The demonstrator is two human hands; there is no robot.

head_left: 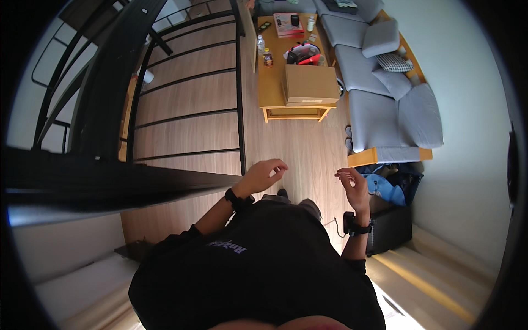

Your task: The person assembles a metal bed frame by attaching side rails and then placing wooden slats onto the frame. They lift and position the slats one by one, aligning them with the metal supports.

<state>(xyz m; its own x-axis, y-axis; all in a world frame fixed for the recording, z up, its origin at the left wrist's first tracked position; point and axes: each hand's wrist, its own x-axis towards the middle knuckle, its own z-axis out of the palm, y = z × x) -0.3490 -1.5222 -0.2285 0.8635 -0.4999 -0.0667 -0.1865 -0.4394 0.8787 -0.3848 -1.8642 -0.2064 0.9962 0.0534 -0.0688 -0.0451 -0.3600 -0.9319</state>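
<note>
Neither hand grips anything — the left hand [264,175] is raised in front of the body with its fingers loosely curled and nothing between them, and the right hand [353,188] is lifted with the palm turned inward, fingers half bent and empty. Each wrist wears a dark band.

Take the wooden coffee table [272,82] as the landmark. Both hands hang in the air on the near side of it, well apart from it, above the wood floor [300,146]. The left hand is just beside the black railing [240,99], which runs along the table's left side. The right hand is near the end of the grey sofa [379,118], which stands along the table's right side and carries several cushions.

On the table, at its near end, sits a closed cardboard box [309,83]. Beyond the box lie a red-and-black bag [303,55], two small bottles [260,44] at the left edge and a pink book [287,25] toward the far end. A blue bag [388,188] lies on the floor at the sofa's near end, just beside the right hand — a black case [391,228] stands below it.
</note>
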